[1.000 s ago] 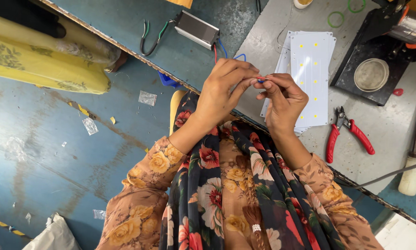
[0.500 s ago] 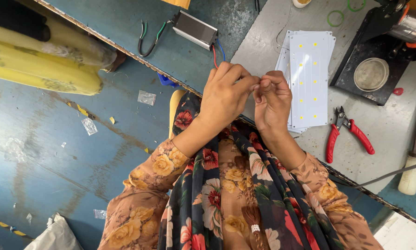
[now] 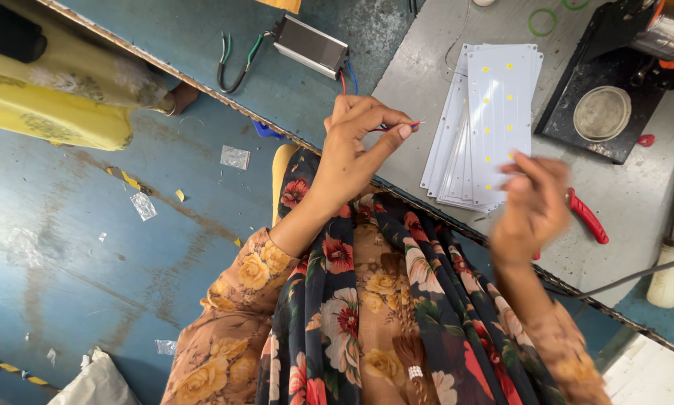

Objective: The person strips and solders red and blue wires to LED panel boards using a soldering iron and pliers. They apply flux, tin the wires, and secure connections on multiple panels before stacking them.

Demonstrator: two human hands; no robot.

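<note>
A thin red wire (image 3: 397, 126) was pinched between the thumb and fingertips of the left hand (image 3: 356, 146), held just above the near edge of the grey bench (image 3: 427, 90), its bare tip pointing toward a stack of white rectangular panels (image 3: 487, 124) dotted with small yellow squares. The wire ran back toward a silver rectangular box (image 3: 311, 46) lying on the blue surface beyond the bench's left edge, with red, blue and green leads at its ends.

The right hand (image 3: 532, 202) was blurred, hovering over the near end of the stack; its fingers looked loosely curled, and whether it held anything could not be told. It hid most of the red-handled pliers (image 3: 588, 219) lying near the bench's front edge. At the far right corner a black square base (image 3: 577, 75) carried a round metal dish (image 3: 601, 112); the machine above it was cut off by the frame. A pale tool handle (image 3: 666, 270) stood at the right edge.
</note>
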